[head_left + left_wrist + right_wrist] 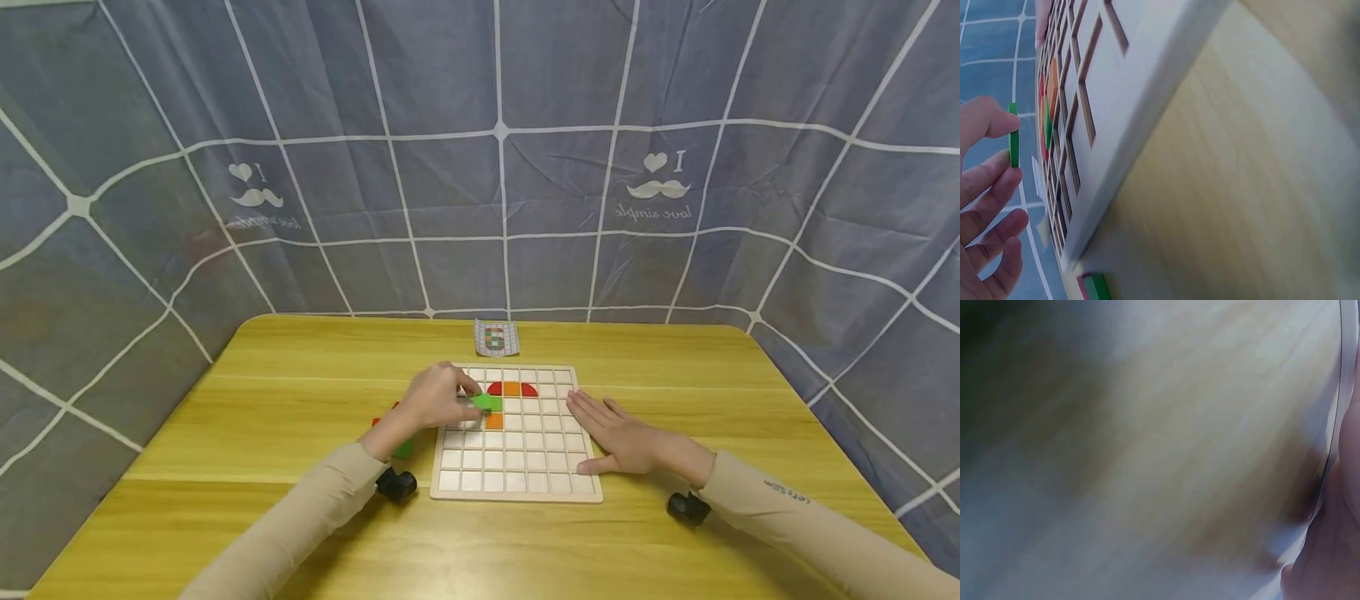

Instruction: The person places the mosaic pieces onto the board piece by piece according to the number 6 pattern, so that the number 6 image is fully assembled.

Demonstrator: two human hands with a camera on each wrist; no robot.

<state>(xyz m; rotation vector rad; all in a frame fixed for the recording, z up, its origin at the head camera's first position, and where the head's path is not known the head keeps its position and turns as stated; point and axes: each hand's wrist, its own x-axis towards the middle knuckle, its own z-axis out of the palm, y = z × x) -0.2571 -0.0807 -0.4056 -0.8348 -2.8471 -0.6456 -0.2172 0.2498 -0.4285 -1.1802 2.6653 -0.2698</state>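
My left hand [438, 397] pinches a thin green tile [1014, 135] between thumb and fingers, held over the left part of a wooden grid board [517, 492]. In the head view that green tile partly overlaps another green piece [497, 404] lying in the grid. An orange square [494, 422] sits just below it, and two red rounded pieces [529, 389] flank an orange square [512, 389] in a row above. Across the board's right edge, my right hand [622, 433] rests with its fingers straight. The right wrist view is mostly blurred tabletop.
A small printed pattern card [496, 338] lies behind the board. More loose pieces, red and a green block [403, 448], lie on the yellow wooden table [300, 375] left of the board, partly hidden by my left wrist. A grey checked curtain [450, 192] hangs behind the table.
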